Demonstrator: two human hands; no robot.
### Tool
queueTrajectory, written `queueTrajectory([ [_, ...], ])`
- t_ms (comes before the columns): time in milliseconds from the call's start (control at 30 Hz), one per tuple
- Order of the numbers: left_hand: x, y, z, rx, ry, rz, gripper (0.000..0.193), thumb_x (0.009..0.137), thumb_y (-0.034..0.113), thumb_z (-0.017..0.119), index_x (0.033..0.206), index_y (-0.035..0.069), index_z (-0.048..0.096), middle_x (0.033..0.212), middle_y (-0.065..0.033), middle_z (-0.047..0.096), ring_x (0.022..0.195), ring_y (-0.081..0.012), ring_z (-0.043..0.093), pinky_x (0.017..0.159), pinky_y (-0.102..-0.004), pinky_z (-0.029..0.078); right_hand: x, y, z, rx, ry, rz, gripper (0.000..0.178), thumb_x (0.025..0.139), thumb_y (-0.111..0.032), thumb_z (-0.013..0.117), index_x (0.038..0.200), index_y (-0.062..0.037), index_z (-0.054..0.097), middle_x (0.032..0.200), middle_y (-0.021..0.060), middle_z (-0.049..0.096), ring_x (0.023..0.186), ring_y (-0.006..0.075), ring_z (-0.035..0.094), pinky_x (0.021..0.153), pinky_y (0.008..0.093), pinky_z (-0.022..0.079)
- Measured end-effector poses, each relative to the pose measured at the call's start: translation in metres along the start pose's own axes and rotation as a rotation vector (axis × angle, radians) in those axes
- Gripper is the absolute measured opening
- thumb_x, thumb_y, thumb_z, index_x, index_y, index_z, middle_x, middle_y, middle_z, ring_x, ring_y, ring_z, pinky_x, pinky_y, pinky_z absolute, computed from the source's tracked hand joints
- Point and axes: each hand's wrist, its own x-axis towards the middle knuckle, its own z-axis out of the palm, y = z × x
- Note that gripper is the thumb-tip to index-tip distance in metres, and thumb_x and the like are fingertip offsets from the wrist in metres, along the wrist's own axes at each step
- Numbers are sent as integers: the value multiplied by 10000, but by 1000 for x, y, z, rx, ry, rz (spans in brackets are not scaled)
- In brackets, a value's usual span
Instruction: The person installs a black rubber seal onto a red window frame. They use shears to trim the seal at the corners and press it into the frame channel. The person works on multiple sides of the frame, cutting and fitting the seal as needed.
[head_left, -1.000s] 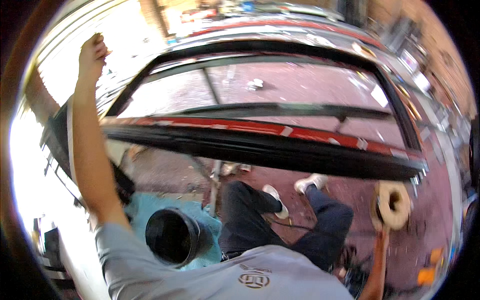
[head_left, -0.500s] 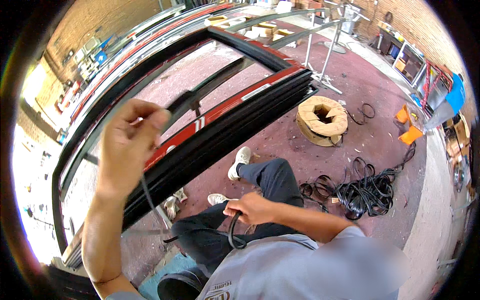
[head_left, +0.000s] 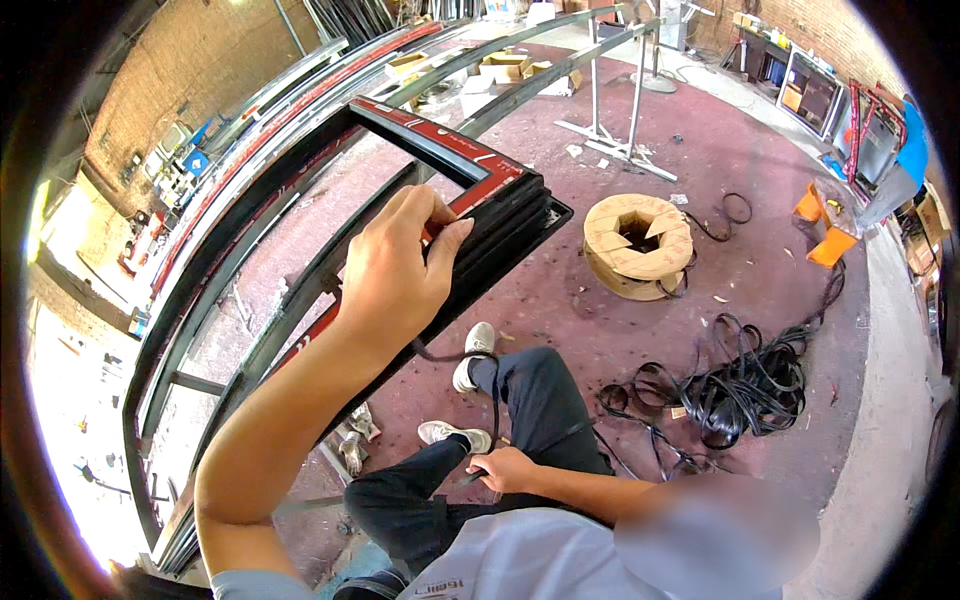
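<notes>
A frame of black profiles with red faces (head_left: 500,178) lies slanted in front of me, its near corner at the middle of the view. Above its near side, close to that corner, is my left hand (head_left: 395,260), thumb and fingers curled in a pinch. A thin black rubber strip (head_left: 494,395) comes out from behind this hand and loops down to my lap. The part between the left fingertips is hidden. My right hand (head_left: 505,470) is closed on the strip's lower stretch, over my crossed legs.
A paper-wrapped coil (head_left: 610,225) stands on the red floor beyond the frame. Tangled black strip (head_left: 745,395) lies to my right. Farther right are an orange stool (head_left: 825,230) and a person in blue (head_left: 912,150). Long bars (head_left: 480,55) rest on a white stand (head_left: 638,110) at the back.
My left hand has moved right and away from me, along the frame toward its near corner, with the strip trailing. My right hand has lowered slightly. The view has shifted a little.
</notes>
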Motion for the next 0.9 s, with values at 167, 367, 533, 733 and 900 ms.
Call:
queueTrajectory([
  [167, 18, -2, 23, 21, -43, -31, 209, 928, 184, 711, 899, 8, 602, 836, -114, 626, 681, -212, 568, 642, -354, 471, -2, 8, -9, 4, -97, 60, 257, 882, -242, 692, 1110, -124, 679, 866, 185, 726, 789, 400, 701, 699, 529, 537],
  [367, 22, -8, 30, 47, -46, 4, 190, 899, 109, 733, 886, 11, 571, 885, -94, 535, 807, -197, 567, 763, -334, 500, 4, 23, -1, 86, -18, 42, 263, 863, -205, 682, 1120, -148, 694, 898, 162, 740, 807, 387, 712, 721, 522, 545],
  [533, 32, -21, 25, -201, -264, -262, 237, 944, 139, 724, 1059, 42, 541, 1028, -51, 594, 988, -152, 587, 890, -317, 488, 5, 27, 3, 133, 14, 31, 244, 868, -214, 693, 1099, -135, 697, 907, 166, 737, 829, 390, 708, 737, 512, 548],
  [733, 33, -30, 33, -163, -230, -183, 295, 971, 223, 664, 1105, 1, 524, 1012, -204, 674, 912, -348, 685, 874, -438, 518, 6, 28, 4, 156, 2, 74, 243, 867, -209, 718, 1095, -126, 706, 954, 166, 739, 880, 392, 706, 772, 505, 554],
  [900, 34, -15, 30, -28, -258, -118, 288, 989, 235, 629, 1106, 5, 499, 975, -250, 673, 920, -414, 677, 845, -456, 512, 8, 27, 3, 156, 11, 89, 245, 868, -212, 720, 1094, -118, 706, 963, 174, 738, 887, 396, 705, 772, 503, 555],
])
